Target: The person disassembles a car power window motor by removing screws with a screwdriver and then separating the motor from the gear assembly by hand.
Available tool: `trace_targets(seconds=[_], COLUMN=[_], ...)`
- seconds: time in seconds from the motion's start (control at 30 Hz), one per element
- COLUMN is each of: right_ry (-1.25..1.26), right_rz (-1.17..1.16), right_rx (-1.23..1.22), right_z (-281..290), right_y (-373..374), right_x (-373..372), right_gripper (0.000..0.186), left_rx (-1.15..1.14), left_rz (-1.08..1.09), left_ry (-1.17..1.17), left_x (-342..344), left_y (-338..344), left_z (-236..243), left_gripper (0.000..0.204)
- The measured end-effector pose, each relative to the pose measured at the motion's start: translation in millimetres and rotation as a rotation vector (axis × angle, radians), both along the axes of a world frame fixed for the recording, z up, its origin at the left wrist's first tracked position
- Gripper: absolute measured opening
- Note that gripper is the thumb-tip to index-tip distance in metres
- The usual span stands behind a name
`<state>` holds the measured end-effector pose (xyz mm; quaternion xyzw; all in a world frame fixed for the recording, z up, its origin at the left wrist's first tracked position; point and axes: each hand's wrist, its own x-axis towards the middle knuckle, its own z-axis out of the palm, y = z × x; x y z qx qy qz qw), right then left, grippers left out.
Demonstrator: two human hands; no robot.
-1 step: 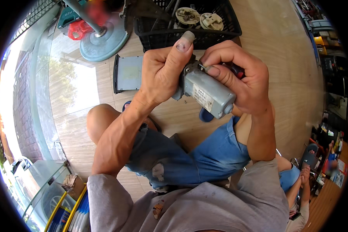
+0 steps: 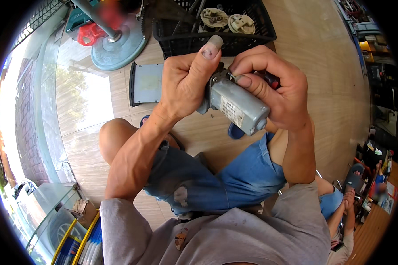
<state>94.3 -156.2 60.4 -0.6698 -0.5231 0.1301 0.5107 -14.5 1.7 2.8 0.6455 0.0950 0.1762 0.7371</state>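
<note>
A grey metal motor (image 2: 234, 108) with a white label and a gearbox end is held up over my lap. My left hand (image 2: 185, 84) is closed around the gearbox end, thumb raised. My right hand (image 2: 274, 88) pinches a small threaded screw (image 2: 231, 76) at the gearbox, against the motor's top. A red-and-black handle (image 2: 272, 81), probably a tool, shows inside my curled right fingers; the rest of it is hidden.
Ahead are a black crate (image 2: 172, 44) with round white parts (image 2: 242, 24), a round pedestal base (image 2: 115, 57) and a flat grey panel (image 2: 146, 84). Glass shelving (image 2: 46, 198) stands lower left. Another person's hands (image 2: 348, 198) and a cluttered bench (image 2: 387, 172) are at right.
</note>
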Motion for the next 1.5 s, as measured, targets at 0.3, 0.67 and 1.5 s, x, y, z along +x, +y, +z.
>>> trace_targets(seconds=[0.3, 0.67, 1.5], right_ry=[0.027, 0.357, 0.442], right_rz=[-0.04, -0.163, -0.135], right_rx=[-0.002, -0.273, -0.262], right_z=[-2, 7, 1], right_y=[-2, -6, -9], right_x=[0, -6, -8], right_gripper=[0.009, 0.019, 0.02], left_rx=[-0.059, 0.122, 0.436], left_rz=[0.081, 0.125, 0.154], left_ry=[-0.095, -0.131, -0.105], left_x=[6, 3, 0], left_y=[-8, -1, 2], left_z=[3, 2, 10], left_gripper=[0.057, 0.048, 0.047])
